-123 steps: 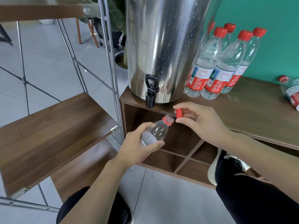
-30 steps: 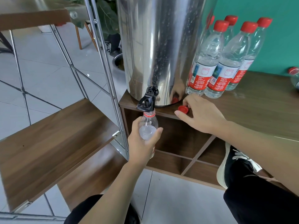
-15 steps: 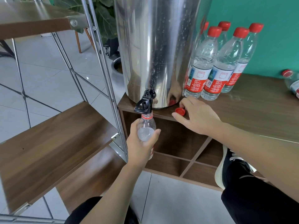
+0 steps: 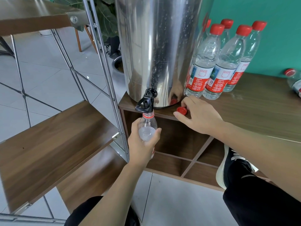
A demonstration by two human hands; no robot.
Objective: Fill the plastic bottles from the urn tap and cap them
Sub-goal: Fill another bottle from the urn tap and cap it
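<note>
My left hand (image 4: 141,145) gripped the clear uncapped plastic bottle (image 4: 147,128) around its body, holding its open mouth right under the black plastic tap (image 4: 145,103) of the tall shiny steel urn (image 4: 156,46). My right hand (image 4: 199,117) rested on the brown wooden counter (image 4: 254,110), thumb and fingers loosely curved around the small red screw cap (image 4: 182,110) lying just beside the urn's base; I could not tell whether they pinched it. Capped red-labelled bottles (image 4: 210,62) stood clustered to the urn's right.

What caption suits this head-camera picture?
Left hand holds an open bottle under the urn tap; right hand touches its red cap.
</note>
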